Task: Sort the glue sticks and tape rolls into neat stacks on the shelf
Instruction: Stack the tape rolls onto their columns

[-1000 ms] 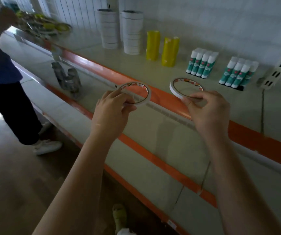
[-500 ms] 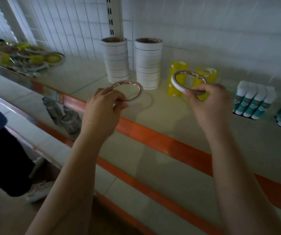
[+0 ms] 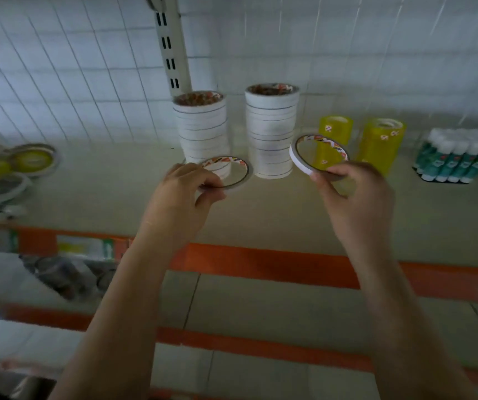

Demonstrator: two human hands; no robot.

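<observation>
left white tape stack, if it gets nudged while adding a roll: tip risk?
Probably yes. The left white tape stack is tall for its footprint, and its rolls sit slightly offset, so a sideways push likely shifts the upper ones. Each roll looks thin and light, like the tape roll pinched in the left hand; set it down gently from above.

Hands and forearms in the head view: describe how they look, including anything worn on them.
Both forearms are bare as far as the frame shows, with no sleeves in view. The left hand and the right hand wear no gloves. No rings, watch or bracelets show on the fingers or wrists. The picture is dim and a little blurred, so fine marks cannot be made out.
</observation>
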